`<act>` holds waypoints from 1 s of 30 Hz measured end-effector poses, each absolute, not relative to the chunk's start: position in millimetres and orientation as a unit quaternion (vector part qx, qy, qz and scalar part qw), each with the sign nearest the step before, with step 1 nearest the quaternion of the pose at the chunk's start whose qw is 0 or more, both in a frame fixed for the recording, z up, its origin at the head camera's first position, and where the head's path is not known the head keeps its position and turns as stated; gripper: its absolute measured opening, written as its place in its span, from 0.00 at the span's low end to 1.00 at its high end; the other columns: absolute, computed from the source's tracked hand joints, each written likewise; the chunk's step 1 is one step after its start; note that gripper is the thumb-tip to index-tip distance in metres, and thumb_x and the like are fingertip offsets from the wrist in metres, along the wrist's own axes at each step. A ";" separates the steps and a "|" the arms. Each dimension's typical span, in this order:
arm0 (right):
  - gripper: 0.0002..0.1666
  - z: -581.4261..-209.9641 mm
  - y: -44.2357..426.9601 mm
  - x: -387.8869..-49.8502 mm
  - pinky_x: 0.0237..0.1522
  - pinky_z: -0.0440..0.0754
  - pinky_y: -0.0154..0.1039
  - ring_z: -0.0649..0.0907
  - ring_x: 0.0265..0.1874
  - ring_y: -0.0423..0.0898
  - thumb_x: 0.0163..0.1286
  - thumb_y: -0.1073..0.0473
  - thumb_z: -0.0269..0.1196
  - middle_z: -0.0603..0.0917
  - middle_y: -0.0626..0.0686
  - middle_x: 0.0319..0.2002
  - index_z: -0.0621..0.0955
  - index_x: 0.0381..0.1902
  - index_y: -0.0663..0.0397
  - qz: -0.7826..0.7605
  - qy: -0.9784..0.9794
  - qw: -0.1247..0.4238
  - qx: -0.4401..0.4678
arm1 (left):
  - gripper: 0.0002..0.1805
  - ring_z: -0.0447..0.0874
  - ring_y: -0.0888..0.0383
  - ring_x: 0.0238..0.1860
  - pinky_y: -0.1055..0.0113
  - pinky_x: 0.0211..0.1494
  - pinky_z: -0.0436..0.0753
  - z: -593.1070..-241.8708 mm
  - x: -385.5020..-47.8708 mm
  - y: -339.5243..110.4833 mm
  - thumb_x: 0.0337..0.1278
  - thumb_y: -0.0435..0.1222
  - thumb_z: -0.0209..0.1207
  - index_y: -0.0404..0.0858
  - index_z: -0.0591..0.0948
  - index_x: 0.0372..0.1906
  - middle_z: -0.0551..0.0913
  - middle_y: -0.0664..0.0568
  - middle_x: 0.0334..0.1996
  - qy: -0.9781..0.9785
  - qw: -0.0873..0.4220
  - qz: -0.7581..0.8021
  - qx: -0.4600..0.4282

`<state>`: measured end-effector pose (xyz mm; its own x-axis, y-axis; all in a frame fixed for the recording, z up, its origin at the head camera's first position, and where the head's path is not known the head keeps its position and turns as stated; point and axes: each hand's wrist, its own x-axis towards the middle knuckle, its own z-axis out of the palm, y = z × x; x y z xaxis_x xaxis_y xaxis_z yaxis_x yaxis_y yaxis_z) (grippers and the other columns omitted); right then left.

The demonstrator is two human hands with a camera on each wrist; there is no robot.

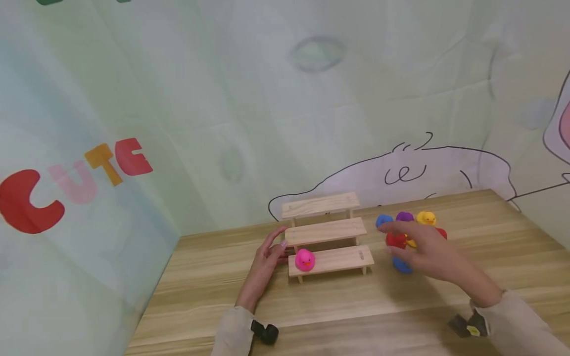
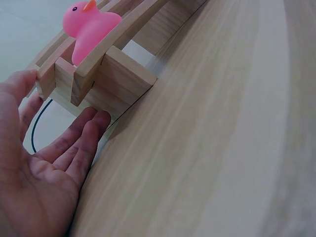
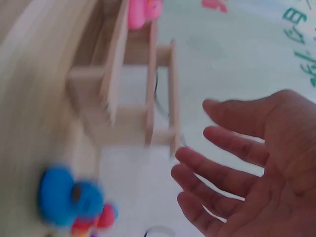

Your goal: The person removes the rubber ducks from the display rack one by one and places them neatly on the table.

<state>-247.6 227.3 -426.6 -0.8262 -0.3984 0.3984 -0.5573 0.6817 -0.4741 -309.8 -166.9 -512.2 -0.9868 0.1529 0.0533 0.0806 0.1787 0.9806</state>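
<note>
A three-step wooden stand (image 1: 327,231) rests on the table, with a pink rubber duck (image 1: 305,260) sitting at the left end of its lowest step. My left hand (image 1: 263,264) is at the stand's left side; in the left wrist view its thumb touches a step's end and the relaxed fingers lie near a leg. Above a group of rubber ducks to the right of the stand hovers my right hand (image 1: 429,252), fingers apart and holding nothing. A red duck (image 1: 395,240) and a blue duck (image 1: 403,265) are partly hidden by it.
Behind my right hand are another blue duck (image 1: 384,221), a purple duck (image 1: 404,217) and a yellow duck (image 1: 426,218). The wood-grain table (image 1: 205,277) meets a printed cloth backdrop (image 1: 222,113) at the rear and left.
</note>
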 end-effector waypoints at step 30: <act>0.29 -481.6 76.3 -278.6 0.62 0.86 0.57 0.89 0.58 0.53 0.69 0.54 0.76 0.91 0.51 0.60 0.84 0.66 0.51 0.358 -0.857 0.119 0.352 | 0.26 0.90 0.47 0.60 0.54 0.64 0.89 -512.4 -308.7 -167.8 0.81 0.53 0.56 0.61 0.72 0.78 0.85 0.40 0.67 0.761 0.035 0.642 0.083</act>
<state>-278.6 76.3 -481.6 -0.7236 -0.5183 0.4559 -0.6885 0.4956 -0.5294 -308.7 -167.8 -512.4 -0.9839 0.1705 0.0538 0.0816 0.1609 0.9836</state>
